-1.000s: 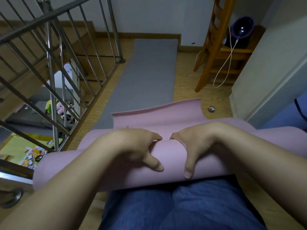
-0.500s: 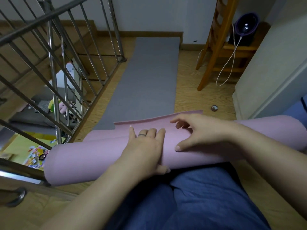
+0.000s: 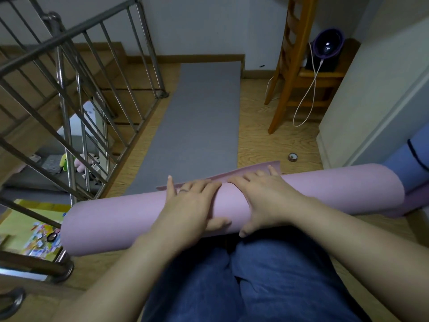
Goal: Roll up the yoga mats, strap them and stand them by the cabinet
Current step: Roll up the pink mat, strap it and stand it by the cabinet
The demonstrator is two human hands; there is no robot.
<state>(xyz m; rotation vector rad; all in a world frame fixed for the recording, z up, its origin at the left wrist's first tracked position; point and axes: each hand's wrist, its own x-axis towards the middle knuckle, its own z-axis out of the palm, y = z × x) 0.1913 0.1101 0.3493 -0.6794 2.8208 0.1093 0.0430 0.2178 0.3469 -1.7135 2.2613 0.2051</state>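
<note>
Hands both down on the pink yoga mat (image 3: 116, 221), which lies as a thick roll across the wooden floor (image 3: 267, 140), just ahead of the person's knees in blue jeans (image 3: 255, 287).

Left hand (image 3: 192, 203): flat on top of the roll near its middle, fingers straight and spread, thumb tucked down the near side. Ring (image 3: 184, 190) on one finger. Holding nothing, only pressing.

Right hand (image 3: 264, 196): just beside the left, same posture, fingers laid out straight over the top, thumb down the near side. Also pressing, not gripping.

Just past the fingertips, a short loose flap (image 3: 255, 169) of the pink mat is not yet rolled in; it lies flat on the floor.

Beyond the hands, a grey mat (image 3: 199, 126) lies unrolled, running away to the far wall.

Left of the left hand: metal stair railing (image 3: 69, 112), the roll's end close to its foot.

Right of the right hand: the roll's other end sits beside a blue roll (image 3: 404, 163) with a dark band, only partly seen, below a pale cabinet side (image 3: 371, 101).

Far beyond the right hand: wooden ladder (image 3: 287, 66), white cable (image 3: 308, 96), small round object (image 3: 292, 157) on the floor, too small to identify.
</note>
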